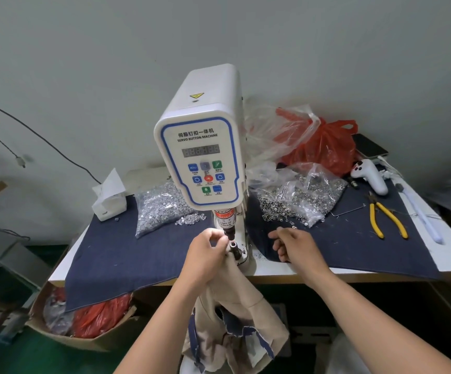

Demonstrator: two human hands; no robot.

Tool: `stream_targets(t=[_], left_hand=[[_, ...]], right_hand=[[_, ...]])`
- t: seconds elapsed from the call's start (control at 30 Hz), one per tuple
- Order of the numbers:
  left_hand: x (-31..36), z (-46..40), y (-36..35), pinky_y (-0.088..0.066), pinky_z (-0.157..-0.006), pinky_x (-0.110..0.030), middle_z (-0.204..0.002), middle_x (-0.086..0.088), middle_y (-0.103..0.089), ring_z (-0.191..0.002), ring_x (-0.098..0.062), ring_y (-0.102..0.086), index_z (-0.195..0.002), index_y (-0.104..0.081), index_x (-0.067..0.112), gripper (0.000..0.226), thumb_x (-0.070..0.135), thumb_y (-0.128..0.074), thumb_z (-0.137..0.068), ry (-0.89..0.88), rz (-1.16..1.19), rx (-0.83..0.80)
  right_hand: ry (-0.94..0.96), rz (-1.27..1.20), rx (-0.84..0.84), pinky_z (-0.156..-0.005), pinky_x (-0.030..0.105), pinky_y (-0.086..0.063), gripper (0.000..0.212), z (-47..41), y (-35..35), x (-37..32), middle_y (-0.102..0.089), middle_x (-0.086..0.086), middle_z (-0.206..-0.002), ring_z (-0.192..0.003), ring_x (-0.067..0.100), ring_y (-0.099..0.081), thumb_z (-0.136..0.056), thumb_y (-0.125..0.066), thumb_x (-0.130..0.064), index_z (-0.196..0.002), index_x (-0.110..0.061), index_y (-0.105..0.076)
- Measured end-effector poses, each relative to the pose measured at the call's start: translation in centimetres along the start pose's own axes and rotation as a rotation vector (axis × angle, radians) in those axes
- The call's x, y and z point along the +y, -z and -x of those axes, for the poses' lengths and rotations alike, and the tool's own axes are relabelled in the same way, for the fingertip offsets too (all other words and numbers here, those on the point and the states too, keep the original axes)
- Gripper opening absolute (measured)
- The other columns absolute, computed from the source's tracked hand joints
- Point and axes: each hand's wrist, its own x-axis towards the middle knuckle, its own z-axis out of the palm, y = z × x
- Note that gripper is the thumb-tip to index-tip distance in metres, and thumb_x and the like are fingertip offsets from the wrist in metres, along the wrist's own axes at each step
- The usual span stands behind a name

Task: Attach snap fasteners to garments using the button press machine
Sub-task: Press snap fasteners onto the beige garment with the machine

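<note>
Garment (235, 300), beige, hangs from the lower die (233, 248) of the button machine (201, 157), its edge pinched there by the left hand (205, 256). Right of the die, the right hand (294, 245) has fingers curled, perhaps round a snap; I cannot tell. Fingertips sit close under the punch, so an early press could crush them or set the snap off-centre.

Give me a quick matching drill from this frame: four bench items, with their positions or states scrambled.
Things:
1. pliers
2. tissue box
3. beige garment
4. red bag

Places/states:
A. hangs off the bench front, below the press
B. lies on the denim cloth, far right
C. stands left of the machine
D. sits behind the clear bags, right of the machine

Pairs: 1-B, 2-C, 3-A, 4-D
</note>
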Motion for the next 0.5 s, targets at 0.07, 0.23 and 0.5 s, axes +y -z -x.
stream_targets(t=[0.07,0.23,0.5], left_hand=[[-0.6,0.7,0.3,-0.041,-0.073,-0.028,-0.108,0.008,-0.068,-0.092,-0.008,-0.058,-0.101,-0.063,0.028,0.014,0.035,-0.052,-0.106,0.091,0.213,-0.007],[-1.7,2.0,1.2,-0.044,-0.076,-0.034,-0.101,0.009,-0.074,-0.08,-0.015,-0.052,-0.094,-0.057,0.026,0.021,0.037,-0.046,-0.109,0.223,0.644,-0.041],[-1.3,2.9,0.8,-0.043,-0.075,-0.032,-0.094,0.006,-0.069,-0.066,-0.01,-0.048,-0.094,-0.058,0.026,0.018,0.04,-0.049,-0.103,0.165,0.671,-0.033]], right_hand=[[0.028,0.069,-0.029,-0.054,0.026,-0.044,0.03,0.4,0.1,-0.2,-0.064,0.002,-0.07,-0.057,0.009,-0.053,-0.107,-0.052,-0.026,-0.096,-0.013,-0.077],[0.299,0.333,-0.274,-0.062,0.013,-0.045,0.015,3.3,-1.7,-1.4,-0.074,-0.008,-0.081,-0.067,0.002,-0.06,-0.099,-0.065,-0.021,-0.091,-0.023,-0.077],[0.398,0.52,-0.262,-0.075,0.016,-0.047,0.01,4.6,-3.5,-2.5,-0.073,-0.021,-0.091,-0.083,0.0,-0.065,-0.095,-0.07,-0.023,-0.094,-0.032,-0.074]])
